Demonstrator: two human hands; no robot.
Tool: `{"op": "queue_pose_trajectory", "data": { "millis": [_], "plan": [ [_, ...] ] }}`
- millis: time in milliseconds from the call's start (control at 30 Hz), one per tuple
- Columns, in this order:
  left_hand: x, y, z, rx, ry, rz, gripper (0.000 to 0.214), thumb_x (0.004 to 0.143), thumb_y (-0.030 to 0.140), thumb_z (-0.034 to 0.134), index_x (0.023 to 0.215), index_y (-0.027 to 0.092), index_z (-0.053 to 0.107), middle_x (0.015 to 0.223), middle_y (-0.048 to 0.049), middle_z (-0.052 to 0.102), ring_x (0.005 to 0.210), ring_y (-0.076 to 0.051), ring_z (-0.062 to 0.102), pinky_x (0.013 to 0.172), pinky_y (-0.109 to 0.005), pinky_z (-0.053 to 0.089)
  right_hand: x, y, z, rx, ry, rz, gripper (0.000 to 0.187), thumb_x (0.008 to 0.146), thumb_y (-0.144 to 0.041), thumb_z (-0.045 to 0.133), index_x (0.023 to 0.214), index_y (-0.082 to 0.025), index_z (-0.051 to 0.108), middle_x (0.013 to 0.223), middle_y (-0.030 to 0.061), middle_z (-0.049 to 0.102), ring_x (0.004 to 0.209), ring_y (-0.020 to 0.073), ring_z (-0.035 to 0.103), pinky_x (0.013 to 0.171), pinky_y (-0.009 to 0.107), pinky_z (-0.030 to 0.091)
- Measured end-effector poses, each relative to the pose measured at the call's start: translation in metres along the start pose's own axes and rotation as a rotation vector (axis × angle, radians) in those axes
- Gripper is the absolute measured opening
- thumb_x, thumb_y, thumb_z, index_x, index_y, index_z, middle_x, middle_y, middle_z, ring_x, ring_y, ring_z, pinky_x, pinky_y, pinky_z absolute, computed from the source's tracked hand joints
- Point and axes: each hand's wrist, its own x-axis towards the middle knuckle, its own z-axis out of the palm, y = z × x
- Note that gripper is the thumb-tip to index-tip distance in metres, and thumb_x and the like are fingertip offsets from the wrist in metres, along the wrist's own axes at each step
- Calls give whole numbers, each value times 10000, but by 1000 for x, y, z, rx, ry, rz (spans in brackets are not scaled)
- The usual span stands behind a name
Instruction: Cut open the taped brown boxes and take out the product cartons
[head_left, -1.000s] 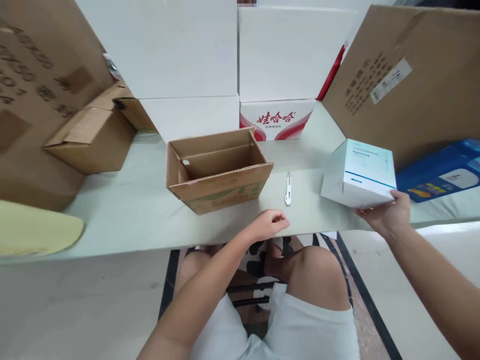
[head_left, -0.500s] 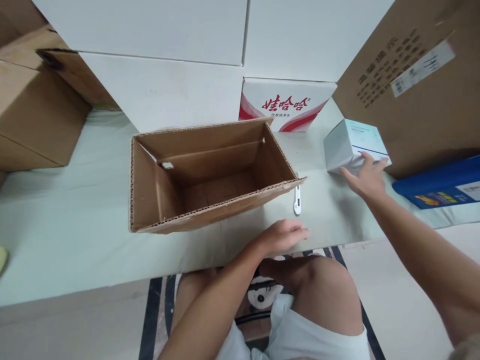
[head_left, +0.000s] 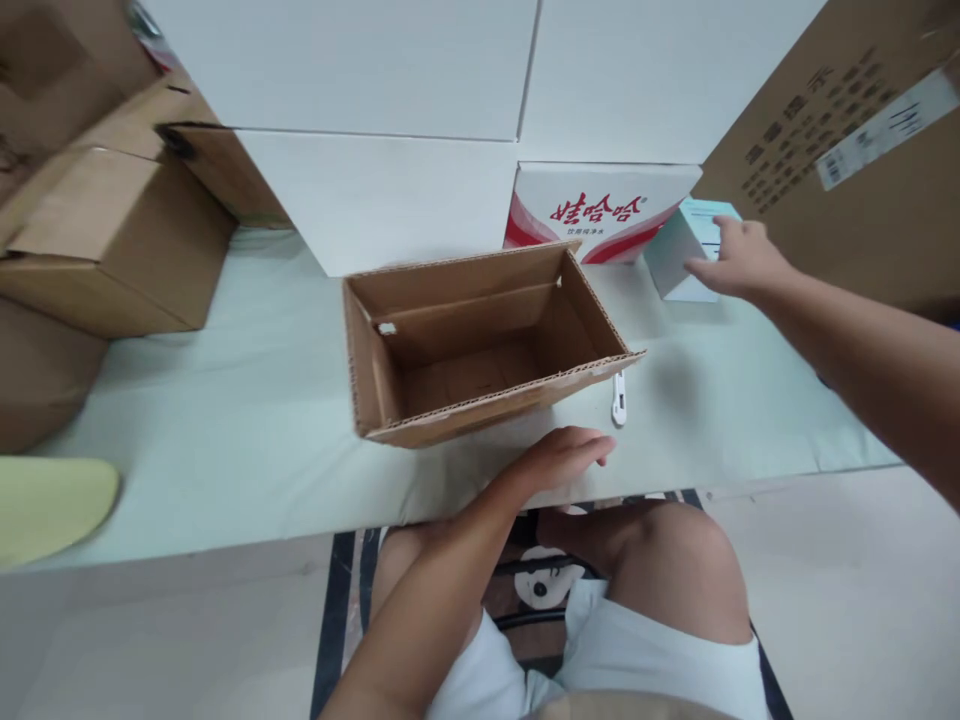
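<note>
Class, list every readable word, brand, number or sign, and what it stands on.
"娃哈哈", tiny circled sign beside it: red-and-white box.
"饮用纯净水": same box, beneath.
"温馨提示", probably: large brown cardboard; lines below too blurred.
White label there: marks unreadable.
Small white box: print too small.

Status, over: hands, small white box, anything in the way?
Right hand at small white box, grip unclear. Left hand half curled near white cutter. Open carton left of box; nothing visibly in the way.
</note>
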Motion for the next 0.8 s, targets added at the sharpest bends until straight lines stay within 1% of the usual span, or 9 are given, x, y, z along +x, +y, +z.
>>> {"op": "queue_pose_trajectory", "data": {
  "millis": [100, 167, 267, 333, 367, 467, 533, 633, 800],
  "plan": [
    [-13, -6, -2, -19, 108, 20, 355, 905, 516, 479, 726, 210, 482, 696, 41, 427, 751, -149, 459, 753, -297, 336, -50, -49, -1, 253, -145, -95, 587, 1002, -464, 548, 1520, -190, 513, 1536, 178, 542, 1356, 316, 587, 1177, 513, 445],
    [-20, -13, -2, -28, 211, 82, 357, 902, 514, 506, 726, 213, 430, 692, 51, 398, 727, -137, 432, 724, -295, 316, -85, -80, 4, 421, -275, -164, 559, 996, -560, 517, 1488, -294, 530, 1495, 92, 596, 1245, 284, 661, 1085, 508, 549],
    [-27, -23, -5, -23, 335, 177, 345, 917, 487, 505, 724, 211, 428, 683, 50, 390, 714, -134, 415, 711, -296, 305, -123, -117, 10, 543, -402, -239, 640, 887, -489, 703, 1483, -339, 525, 1456, 45, 634, 1286, 297, 643, 1115, 523, 551],
    [-32, -26, -11, 3, 382, 207, 330, 937, 454, 477, 719, 210, 431, 687, 41, 397, 729, -140, 423, 723, -298, 319, -134, -130, 10, 482, -461, -183, 581, 809, -331, 778, 1369, -312, 623, 1355, 44, 695, 1239, 292, 666, 1071, 478, 592],
    [-35, -27, -14, 17, 397, 215, 321, 948, 435, 458, 720, 210, 432, 696, 35, 408, 744, -145, 434, 732, -297, 329, -137, -133, 8, 454, -487, -111, 509, 788, -261, 774, 1285, -285, 670, 1284, 56, 723, 1173, 287, 692, 997, 449, 632],
    [-44, -28, -22, 45, 413, 214, 293, 961, 399, 435, 742, 208, 466, 728, 21, 459, 785, -156, 466, 752, -294, 351, -141, -128, 3, 493, -504, 164, 317, 805, -160, 700, 1117, -212, 708, 1071, 98, 759, 917, 244, 733, 680, 342, 668],
    [-48, -29, -26, 54, 400, 204, 298, 944, 404, 470, 719, 208, 462, 701, 26, 449, 750, -151, 455, 728, -292, 340, -147, -116, 2, 625, -485, 262, 273, 832, -128, 670, 1096, -194, 688, 1010, 97, 758, 815, 198, 725, 573, 276, 640],
    [-48, -31, -27, 70, 370, 187, 332, 910, 428, 531, 674, 213, 439, 644, 40, 405, 682, -141, 420, 684, -294, 306, -167, -96, 4, 837, -451, 294, 269, 862, -108, 645, 1115, -197, 648, 994, 76, 756, 764, 159, 718, 547, 245, 639],
    [-45, -30, -25, 110, 374, 184, 330, 902, 433, 524, 675, 222, 411, 668, 35, 399, 707, -148, 426, 698, -303, 292, -205, -56, 14, 1064, -307, 290, 236, 879, -119, 606, 1101, -199, 618, 1084, 86, 748, 842, 176, 741, 604, 291, 684]
  ]
}}
